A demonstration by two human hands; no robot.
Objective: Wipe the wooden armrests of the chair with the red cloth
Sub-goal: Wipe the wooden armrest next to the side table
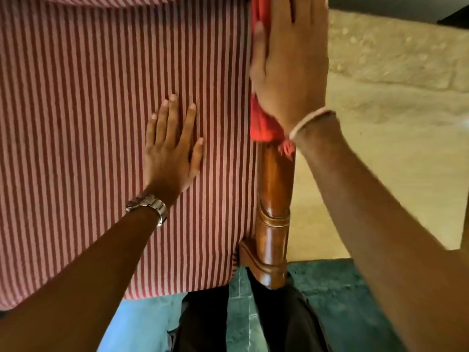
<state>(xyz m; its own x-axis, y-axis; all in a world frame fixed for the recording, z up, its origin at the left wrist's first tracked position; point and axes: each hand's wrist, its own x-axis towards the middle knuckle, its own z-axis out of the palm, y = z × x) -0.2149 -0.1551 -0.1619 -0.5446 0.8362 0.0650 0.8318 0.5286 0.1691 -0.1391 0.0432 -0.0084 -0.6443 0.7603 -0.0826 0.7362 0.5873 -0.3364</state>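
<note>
The chair's polished wooden armrest (275, 199) runs up the middle right of the view, beside the red-and-white striped seat cushion (88, 110). My right hand (289, 64) lies flat along the armrest's far part, pressing the red cloth (264, 125) onto the wood; cloth shows below my wrist and along the hand's left edge. My left hand (172, 148) rests flat on the cushion with fingers spread, holding nothing, a little left of the armrest. The armrest under my right hand is hidden.
A pale tan floor (393, 123) lies right of the chair. A teal rug (330, 288) is under the chair's front edge. My dark-trousered legs (266, 321) stand right against the armrest's carved front end.
</note>
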